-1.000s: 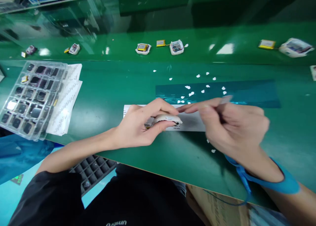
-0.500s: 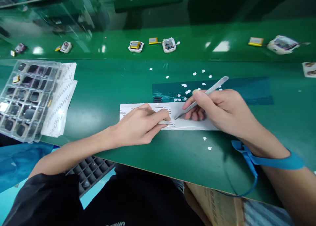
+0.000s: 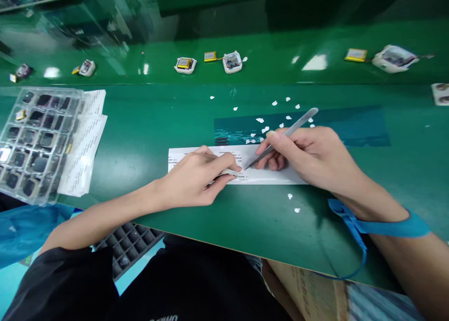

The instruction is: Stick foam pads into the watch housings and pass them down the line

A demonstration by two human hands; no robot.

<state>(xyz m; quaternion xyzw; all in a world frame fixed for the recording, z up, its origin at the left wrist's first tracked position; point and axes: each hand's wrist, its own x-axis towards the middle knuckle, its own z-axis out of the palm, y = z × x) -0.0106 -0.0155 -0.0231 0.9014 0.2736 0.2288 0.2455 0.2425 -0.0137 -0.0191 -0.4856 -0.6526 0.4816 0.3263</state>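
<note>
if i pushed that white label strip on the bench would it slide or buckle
The white label strip looks paper-thin and flat, so it is probably floppy and very light. On the glossy green bench it would likely slide; the left hand pressing on it suggests as much.

Clear parts tray (image 3: 31, 143) w/ paper sheets (image 3: 86, 143) far left; two white casings (image 3: 208, 62) on belt behind.

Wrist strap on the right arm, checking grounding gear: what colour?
Blue wrist strap, head view.
</note>
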